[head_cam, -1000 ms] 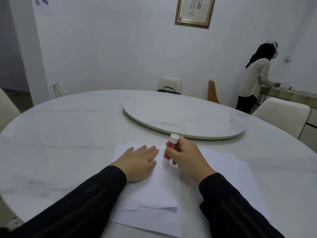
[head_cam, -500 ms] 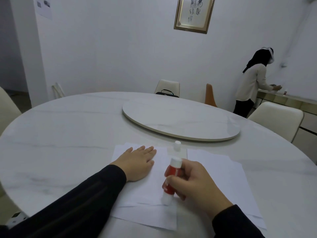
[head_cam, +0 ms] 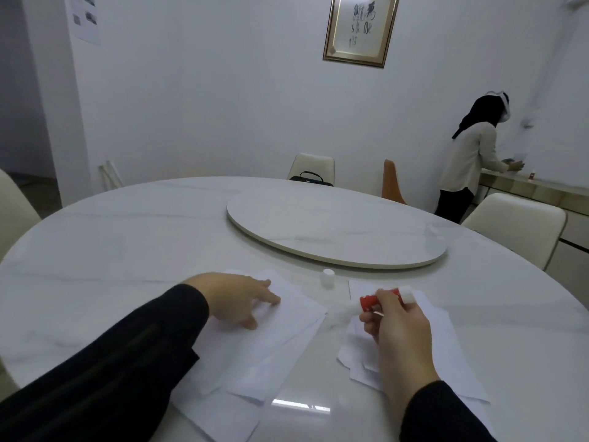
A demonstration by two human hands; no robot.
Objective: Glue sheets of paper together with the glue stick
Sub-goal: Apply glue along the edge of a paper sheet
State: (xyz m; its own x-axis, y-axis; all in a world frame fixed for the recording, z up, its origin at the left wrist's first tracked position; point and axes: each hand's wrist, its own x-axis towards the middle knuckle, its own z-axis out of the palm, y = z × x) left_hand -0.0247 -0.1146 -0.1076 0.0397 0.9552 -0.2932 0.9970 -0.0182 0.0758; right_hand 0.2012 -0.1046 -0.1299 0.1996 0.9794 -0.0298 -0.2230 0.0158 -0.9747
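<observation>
The right hand (head_cam: 395,327) is gripping the red glue stick (head_cam: 371,303) around its middle, fingers curled closed on the barrel. The stick is lying almost level, with its white glue end pointing left toward the gap between two groups of paper and its white base poking out past the fingers on the right. Whether the glue end is touching anything cannot be told, as that part is blurred.

The left hand (head_cam: 237,298) is resting palm down on the left pile of paper (head_cam: 274,339), fingers loosely spread and holding nothing, pressing on the top sheet near its far corner. That pile is sitting near the front edge of the counter (head_cam: 127,250), with several sheets fanned out at slightly different angles. A second pile of paper (head_cam: 446,352) is lying to the right, partly under the right hand, apart from the first pile with bare counter showing between them.

The white cap (head_cam: 328,277) of the glue stick is standing upright on the counter just beyond the papers, between the two piles and near the rim of the round turntable (head_cam: 334,231) in the counter's centre.

Another person (head_cam: 471,161) is standing by a sideboard at the far right wall.
</observation>
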